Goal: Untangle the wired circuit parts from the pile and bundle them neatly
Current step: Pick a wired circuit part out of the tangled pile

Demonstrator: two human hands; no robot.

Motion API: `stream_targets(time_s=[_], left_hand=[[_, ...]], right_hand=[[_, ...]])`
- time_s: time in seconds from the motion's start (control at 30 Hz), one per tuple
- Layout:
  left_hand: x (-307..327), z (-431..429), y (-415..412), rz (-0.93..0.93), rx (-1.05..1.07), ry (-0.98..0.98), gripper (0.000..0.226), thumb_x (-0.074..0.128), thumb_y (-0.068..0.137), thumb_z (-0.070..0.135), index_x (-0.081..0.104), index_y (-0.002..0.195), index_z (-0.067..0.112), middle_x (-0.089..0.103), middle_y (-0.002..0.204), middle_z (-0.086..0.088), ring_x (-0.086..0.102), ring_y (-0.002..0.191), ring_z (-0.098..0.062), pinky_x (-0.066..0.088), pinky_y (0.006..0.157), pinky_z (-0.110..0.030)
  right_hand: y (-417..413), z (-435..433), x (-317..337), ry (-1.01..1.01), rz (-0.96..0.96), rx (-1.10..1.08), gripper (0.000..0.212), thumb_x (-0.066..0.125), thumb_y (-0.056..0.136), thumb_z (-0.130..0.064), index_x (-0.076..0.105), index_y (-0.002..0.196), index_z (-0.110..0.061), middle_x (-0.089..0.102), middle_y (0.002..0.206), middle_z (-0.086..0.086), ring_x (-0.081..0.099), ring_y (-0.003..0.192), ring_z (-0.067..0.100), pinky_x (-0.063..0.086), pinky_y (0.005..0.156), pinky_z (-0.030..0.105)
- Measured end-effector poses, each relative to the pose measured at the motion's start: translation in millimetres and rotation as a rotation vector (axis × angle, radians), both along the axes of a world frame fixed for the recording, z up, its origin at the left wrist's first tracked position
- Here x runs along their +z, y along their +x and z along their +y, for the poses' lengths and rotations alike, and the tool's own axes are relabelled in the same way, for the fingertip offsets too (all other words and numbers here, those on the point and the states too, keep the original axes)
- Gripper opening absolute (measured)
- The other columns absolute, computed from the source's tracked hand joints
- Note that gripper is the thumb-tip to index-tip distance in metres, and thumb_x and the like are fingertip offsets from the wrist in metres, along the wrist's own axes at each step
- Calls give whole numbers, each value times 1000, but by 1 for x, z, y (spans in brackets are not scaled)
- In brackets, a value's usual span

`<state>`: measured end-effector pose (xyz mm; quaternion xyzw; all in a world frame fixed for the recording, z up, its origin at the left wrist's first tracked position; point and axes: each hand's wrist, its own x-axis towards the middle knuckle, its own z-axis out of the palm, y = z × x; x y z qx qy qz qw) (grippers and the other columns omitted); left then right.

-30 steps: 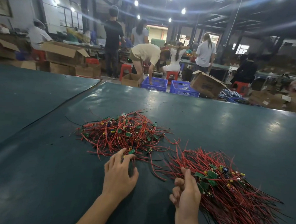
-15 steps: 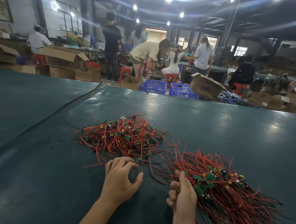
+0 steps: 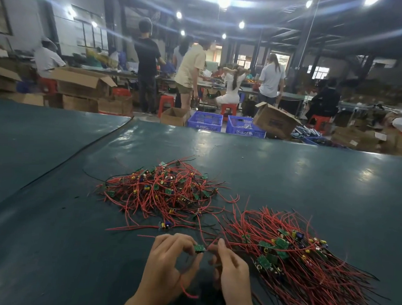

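Low in the middle of the frame: left hand, fingers curled, thumb and fingertips pinching a small green circuit board by its left end. Just right of it: right hand, thumb and forefinger pinched on a red wire at the board's right end, other fingers loosely bent. Hands nearly touching, board between them. Whether clear of the table or resting on it, hard to tell. Under the left palm, a loop of red wire curving down toward the bottom edge.

Above the hands, centre of the frame: tangled pile of red and black wires, many small green boards and yellow and blue parts mixed in, ends sticking out all ways, flat on the table. 1 loose board with a blue part at the pile's near edge, just above the left hand.

Right of the hands, lower right of the frame: bundle of the same parts, boards gathered near its upper middle, wires combed mostly the same way and fanning toward the lower right corner. Pile and bundle apart, a few stray red wires between.

Dark green table top across the whole lower half, a dark seam slanting from the left edge up to the far edge. Beyond it, across the upper half: 2 blue crates, open cardboard boxes, red stools, several people at other tables, bright lamps overhead.
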<state>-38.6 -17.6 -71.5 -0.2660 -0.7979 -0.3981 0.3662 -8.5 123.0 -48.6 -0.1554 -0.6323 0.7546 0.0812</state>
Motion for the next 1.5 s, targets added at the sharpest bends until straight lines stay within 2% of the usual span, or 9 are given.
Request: stream_targets(time_s=[0.27, 0.5, 0.63, 0.7, 0.87, 0.97, 1.23, 1.4, 1.5], left_hand=[[3, 11, 7, 84, -222, -125, 23, 74, 74, 10, 57, 84, 22, 67, 105, 14, 59, 109, 4, 43, 83, -25], [4, 3, 5, 27, -110, -190, 21, 74, 81, 23, 55, 71, 18, 55, 71, 10, 48, 63, -8, 39, 59, -23], [3, 0, 10, -194, -194, -176, 16, 72, 78, 19, 58, 82, 24, 61, 73, 10, 57, 61, -7, 48, 56, -22], [5, 3, 11, -331, -180, -36, 13, 71, 81, 24, 60, 87, 25, 65, 75, 9, 60, 62, -8, 51, 59, -23], [22, 11, 6, -1032, -464, 882, 41, 69, 80, 14, 51, 116, 14, 71, 82, -11, 62, 58, -18, 48, 52, -25], [24, 8, 8, -1211, -587, 953, 43, 70, 80, 13, 56, 120, 6, 72, 90, -12, 64, 61, -16, 48, 54, -23], [17, 11, 6, -984, -499, 696, 17, 74, 82, 23, 77, 96, 13, 73, 79, -8, 66, 68, -15, 50, 61, -19], [11, 11, 3, -1001, -413, 796, 16, 67, 79, 25, 77, 78, 13, 69, 66, -3, 63, 58, -12, 48, 51, -18], [10, 11, 2, -1003, -437, 837, 18, 67, 76, 27, 70, 69, 11, 62, 59, -2, 58, 51, -11, 46, 48, -19]], right_hand=[[2, -4, 3, -8, 71, 15, 42, 52, 99, -23, 77, 67, -11, 72, 68, 8, 68, 63, 14, 52, 56, 20], [3, 4, 0, -19, 101, -125, 39, 51, 99, -28, 77, 74, -13, 58, 54, 0, 49, 43, 9, 38, 40, 21], [1, 7, -1, -77, 109, -141, 26, 61, 94, -15, 79, 75, -15, 69, 66, 4, 53, 46, 12, 42, 40, 24], [1, 4, -1, -146, 112, -114, 21, 65, 90, -12, 80, 78, -19, 73, 71, 6, 58, 50, 12, 44, 41, 23], [2, 2, -2, -226, 173, -28, 19, 68, 84, -4, 81, 84, -18, 75, 79, 12, 67, 62, 14, 50, 49, 22], [2, 1, -2, -157, 193, 45, 19, 67, 85, -2, 80, 88, -16, 75, 82, 19, 72, 69, 24, 57, 58, 29], [4, -3, -6, 113, 212, 105, 18, 61, 94, -9, 78, 89, -12, 75, 83, 14, 68, 81, 43, 56, 74, 52], [2, -4, -9, 124, 108, 36, 21, 60, 96, -20, 78, 85, -18, 75, 80, 8, 72, 78, 27, 60, 75, 43], [2, -6, -9, 142, 100, 35, 28, 58, 97, -22, 80, 81, -28, 70, 68, 9, 64, 61, 22, 55, 60, 36]])
